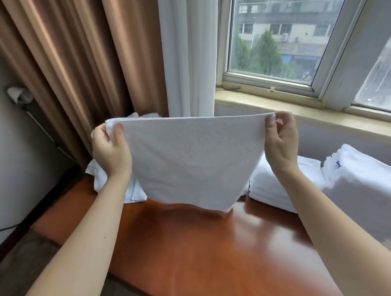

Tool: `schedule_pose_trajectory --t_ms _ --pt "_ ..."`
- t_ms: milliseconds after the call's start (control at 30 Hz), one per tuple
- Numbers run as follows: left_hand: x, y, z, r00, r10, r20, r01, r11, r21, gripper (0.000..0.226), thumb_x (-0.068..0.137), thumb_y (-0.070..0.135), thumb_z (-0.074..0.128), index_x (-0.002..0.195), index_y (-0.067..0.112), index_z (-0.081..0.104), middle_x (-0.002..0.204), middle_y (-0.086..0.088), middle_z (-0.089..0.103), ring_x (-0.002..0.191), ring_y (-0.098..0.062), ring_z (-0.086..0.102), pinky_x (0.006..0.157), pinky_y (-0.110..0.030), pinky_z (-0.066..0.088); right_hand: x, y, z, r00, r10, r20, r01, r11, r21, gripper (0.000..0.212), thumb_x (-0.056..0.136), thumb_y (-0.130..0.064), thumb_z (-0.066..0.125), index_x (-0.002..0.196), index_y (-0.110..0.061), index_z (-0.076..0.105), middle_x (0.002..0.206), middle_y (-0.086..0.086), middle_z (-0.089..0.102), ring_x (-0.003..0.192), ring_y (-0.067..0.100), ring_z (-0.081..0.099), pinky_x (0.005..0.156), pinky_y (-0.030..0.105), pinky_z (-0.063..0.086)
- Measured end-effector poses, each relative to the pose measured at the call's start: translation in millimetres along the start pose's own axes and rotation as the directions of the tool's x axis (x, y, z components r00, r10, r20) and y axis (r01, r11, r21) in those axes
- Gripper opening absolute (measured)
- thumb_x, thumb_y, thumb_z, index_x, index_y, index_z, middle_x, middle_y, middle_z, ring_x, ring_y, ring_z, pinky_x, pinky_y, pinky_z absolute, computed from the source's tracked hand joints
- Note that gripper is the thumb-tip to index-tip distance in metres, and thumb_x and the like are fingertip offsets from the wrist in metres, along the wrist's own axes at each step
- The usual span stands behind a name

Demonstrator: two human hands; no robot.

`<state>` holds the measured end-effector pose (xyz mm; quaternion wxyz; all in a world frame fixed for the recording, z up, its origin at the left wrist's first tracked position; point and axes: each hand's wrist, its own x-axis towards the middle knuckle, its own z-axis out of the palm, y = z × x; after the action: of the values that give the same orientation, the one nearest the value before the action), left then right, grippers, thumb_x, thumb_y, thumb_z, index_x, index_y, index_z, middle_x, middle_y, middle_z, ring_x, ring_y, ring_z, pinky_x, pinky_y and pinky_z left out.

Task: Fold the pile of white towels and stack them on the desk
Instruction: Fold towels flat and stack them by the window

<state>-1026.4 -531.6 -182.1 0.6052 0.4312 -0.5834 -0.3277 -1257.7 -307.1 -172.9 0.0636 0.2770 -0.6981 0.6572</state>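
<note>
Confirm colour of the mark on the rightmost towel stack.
Blue mark on white towel stack; head view.

On desk (196,250): pile (98,176) left, stack (275,188) right

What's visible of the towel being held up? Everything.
The towel is plain white terry cloth, held up in the air over the desk. The left hand pinches its top left corner and the right hand its top right, so the top edge is taut. The sides taper to a lower edge near the wood; contact unclear.
</note>
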Motion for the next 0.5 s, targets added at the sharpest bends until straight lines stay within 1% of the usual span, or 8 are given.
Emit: schedule_pose_trajectory --t_ms 67,100,133,200,233,300,400,500 --pt "-18.9 -14.8 -3.4 0.999 -0.049 0.002 0.049 0.999 0.010 0.013 0.098 0.025 0.052 0.086 0.022 0.049 0.084 0.006 0.052 0.072 0.009 0.050 0.069 -0.007 0.038 -17.2 16.0 0.9 0.997 0.059 0.051 -0.057 0.998 -0.023 0.015 0.105 -0.030 0.045 0.098 -0.017 0.046 0.070 -0.008 0.044 0.052 -0.002 0.039 0.052 0.013 0.032" --pt "-27.6 -24.8 -5.3 0.997 -0.076 -0.004 0.076 0.997 0.031 0.012 0.098 0.024 0.052 0.087 0.021 0.049 0.082 0.009 0.048 0.069 0.010 0.049 0.066 -0.004 0.035 -27.2 25.0 1.1 0.993 0.090 0.071 -0.088 0.995 -0.040 0.016 0.105 -0.031 0.045 0.097 -0.017 0.045 0.070 -0.007 0.043 0.053 0.000 0.038 0.052 0.014 0.032" --pt "-36.6 -34.6 -7.1 0.994 -0.106 -0.010 0.106 0.993 0.056 0.010 0.098 0.024 0.052 0.092 0.016 0.052 0.082 0.009 0.049 0.070 0.006 0.048 0.064 -0.003 0.034 -37.4 34.4 1.4 0.989 0.122 0.082 -0.117 0.991 -0.063 0.016 0.105 -0.031 0.044 0.097 -0.016 0.046 0.070 -0.006 0.042 0.053 0.001 0.036 0.052 0.016 0.031" --pt "-54.2 -56.3 -12.6 0.990 -0.139 -0.017 0.140 0.983 0.118 0.018 0.098 0.021 0.052 0.102 0.005 0.055 0.083 0.007 0.051 0.072 0.000 0.043 0.060 -0.011 0.032 -58.1 52.5 1.3 0.978 0.189 0.093 -0.180 0.979 -0.093 0.017 0.105 -0.030 0.044 0.096 -0.015 0.046 0.068 -0.005 0.040 0.054 0.004 0.033 0.054 0.022 0.031" --pt "-62.9 -68.5 -16.4 0.989 -0.146 -0.006 0.145 0.977 0.153 0.018 0.097 0.021 0.052 0.102 0.004 0.055 0.081 0.008 0.050 0.072 -0.002 0.042 0.060 -0.017 0.030 -68.0 61.5 1.2 0.970 0.222 0.101 -0.212 0.972 -0.103 0.016 0.105 -0.029 0.044 0.097 -0.015 0.046 0.068 -0.005 0.040 0.055 0.005 0.033 0.055 0.024 0.031" --pt "-79.5 -93.0 -26.4 0.980 -0.196 0.024 0.186 0.955 0.232 0.019 0.096 0.024 0.051 0.102 0.006 0.055 0.079 0.013 0.048 0.074 -0.008 0.044 0.064 -0.023 0.029 -86.7 79.6 0.3 0.953 0.280 0.118 -0.261 0.953 -0.154 0.015 0.105 -0.027 0.044 0.097 -0.014 0.046 0.070 -0.005 0.044 0.059 0.005 0.039 0.059 0.025 0.033" --pt "-102.5 -129.7 -47.7 0.959 -0.272 0.082 0.224 0.902 0.369 0.026 0.093 0.032 0.048 0.107 0.011 0.056 0.079 0.012 0.052 0.076 -0.018 0.051 0.065 -0.030 0.035 -114.5 109.9 -3.8 0.904 0.403 0.142 -0.351 0.891 -0.287 0.017 0.104 -0.030 0.045 0.097 -0.014 0.047 0.076 -0.007 0.051 0.069 0.006 0.048 0.061 0.022 0.035" --pt "-126.0 -155.4 -70.2 0.935 -0.329 0.134 0.224 0.838 0.497 0.018 0.094 0.033 0.046 0.103 0.022 0.055 0.078 0.011 0.056 0.070 -0.015 0.054 0.056 -0.028 0.035 -141.4 139.4 -9.3 0.835 0.519 0.184 -0.418 0.815 -0.402 0.018 0.103 -0.032 0.045 0.097 -0.015 0.050 0.082 -0.010 0.055 0.078 0.015 0.051 0.066 0.032 0.034"
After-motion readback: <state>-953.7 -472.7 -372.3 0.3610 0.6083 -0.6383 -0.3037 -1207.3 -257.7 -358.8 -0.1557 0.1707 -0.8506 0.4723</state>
